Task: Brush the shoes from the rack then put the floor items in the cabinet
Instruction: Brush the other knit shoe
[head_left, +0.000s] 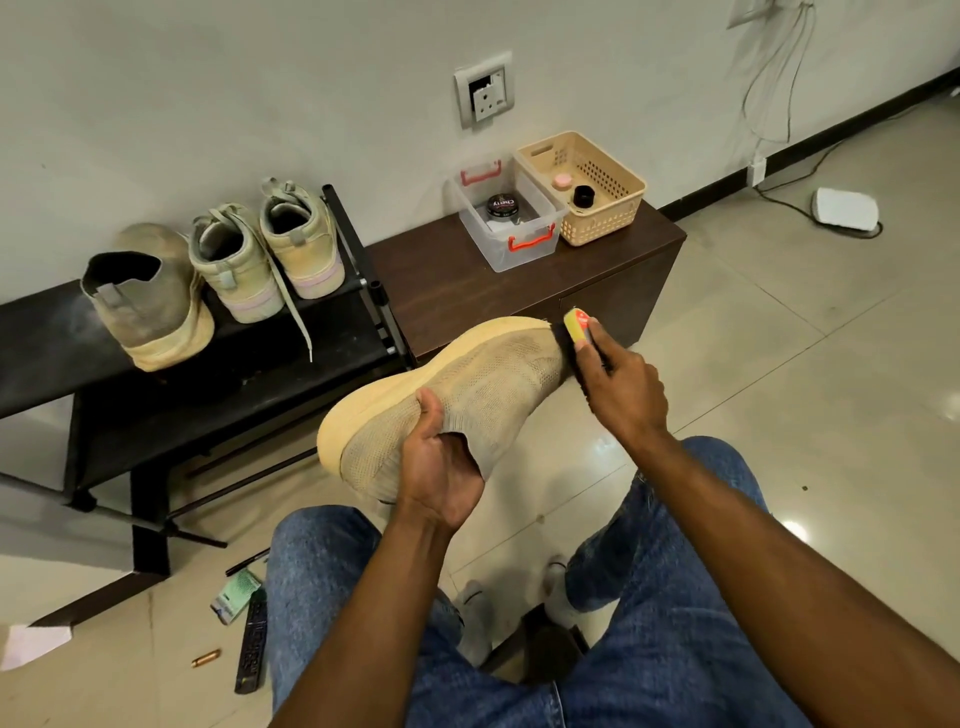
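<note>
A seated person's left hand (441, 467) grips a tan knit shoe (457, 395) at its opening, held over the floor before the rack (218, 374), while the right hand (621, 384) clasps a brush (574, 332) against its toe; three shoes sit on the rack's top shelf, near its right edge

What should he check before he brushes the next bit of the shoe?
1. Left hand grips the tan knit slip-on shoe at its opening: ok.
2. Right hand holds the yellow-backed black-bristled brush: ok.
3. Bristles touch the shoe's toe: ok.
4. Whether the toe is clean yet: cannot tell.
5. Other shoes wait on the black rack, namely the matching tan shoe and two pale lace-up sneakers: ok.
6. Floor items put away: not ok; the black remote control lies on the floor.
</note>
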